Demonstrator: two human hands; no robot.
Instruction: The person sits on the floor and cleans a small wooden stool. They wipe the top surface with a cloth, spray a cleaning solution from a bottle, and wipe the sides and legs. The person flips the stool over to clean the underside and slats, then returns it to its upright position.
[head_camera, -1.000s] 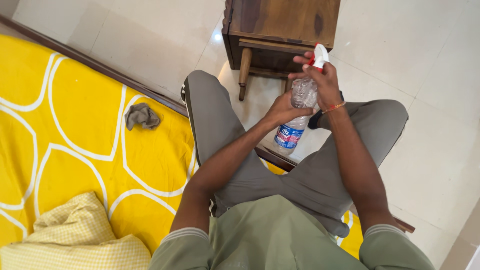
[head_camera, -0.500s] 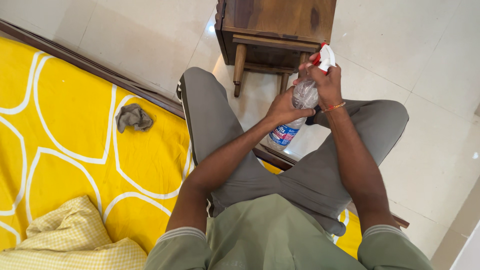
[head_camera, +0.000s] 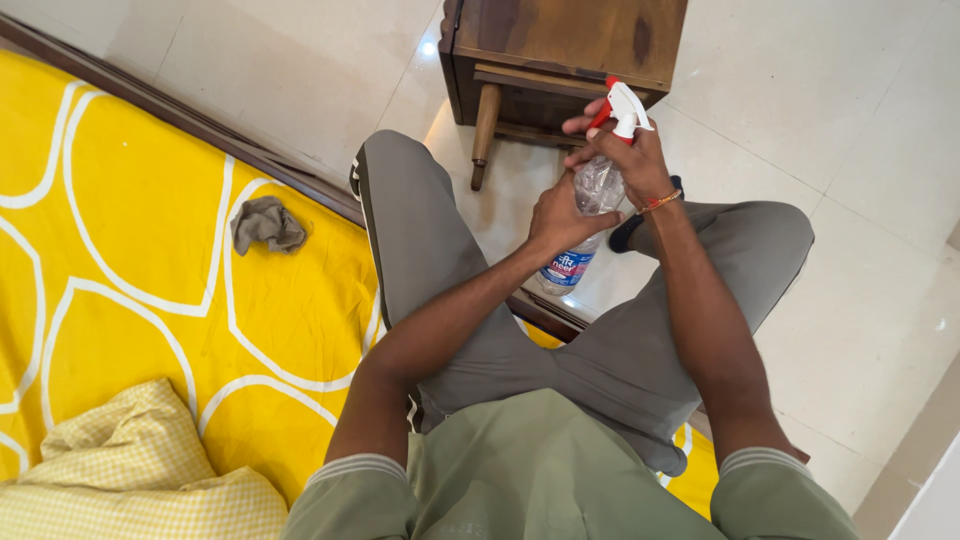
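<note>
Hands work at 12 o'clock above the knees: left hand (head_camera: 556, 215) wraps the clear plastic spray bottle (head_camera: 590, 205) to steady it while right hand (head_camera: 622, 155) closes around its red-and-white trigger head (head_camera: 624, 108).

The spray bottle (head_camera: 590, 215) is clear, thin plastic, crinkled and glossy, with a smooth paper or film label; its trigger head (head_camera: 622, 108) is hard red and white plastic. At twelve o'clock the small table (head_camera: 565, 50) is dark wood, seemingly matt. The floor (head_camera: 800, 90) is polished glossy tile. At nine o'clock, the yellow bedsheet (head_camera: 150, 260) and grey rag (head_camera: 265, 225) are matt cloth.
</note>
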